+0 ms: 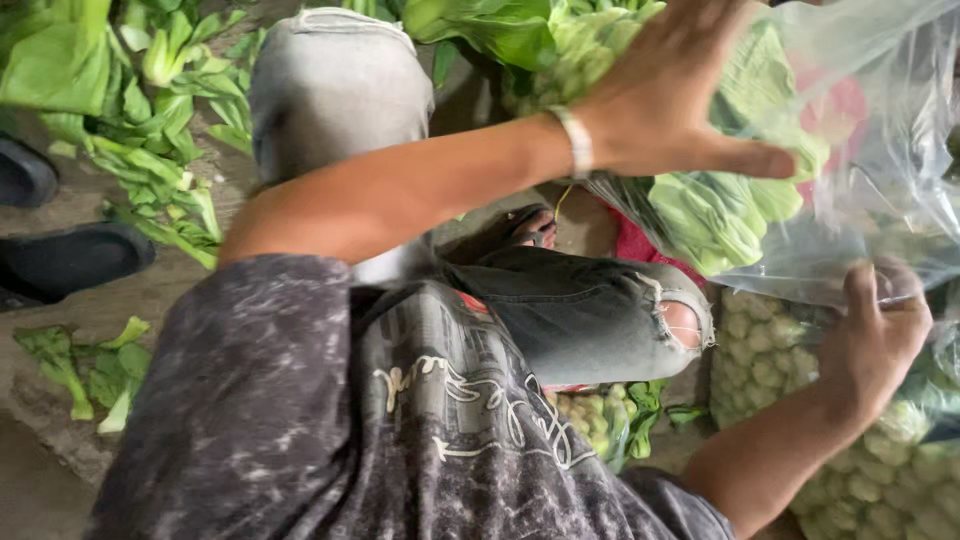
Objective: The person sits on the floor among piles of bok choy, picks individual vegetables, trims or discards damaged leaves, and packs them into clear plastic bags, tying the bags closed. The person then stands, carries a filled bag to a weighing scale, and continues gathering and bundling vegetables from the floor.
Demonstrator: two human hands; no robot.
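Observation:
My left hand (668, 92), with a pale band on its wrist, reaches across my knees and lies flat, fingers spread, on leafy green vegetables (715, 205) inside a clear plastic bag (880, 150). My right hand (872, 335) is lower right, below the bag, with its fingers closed on the bag's edge. The bag hangs in front of my bent knees in grey torn jeans (590, 310). Something red shows through the plastic behind the greens.
Loose green leaves (150, 130) lie heaped on the dirt floor at upper left, with scraps (90, 370) lower left. Two black shoes (70, 260) sit at the left edge. Packed bags of pale green vegetables (880, 480) fill the lower right.

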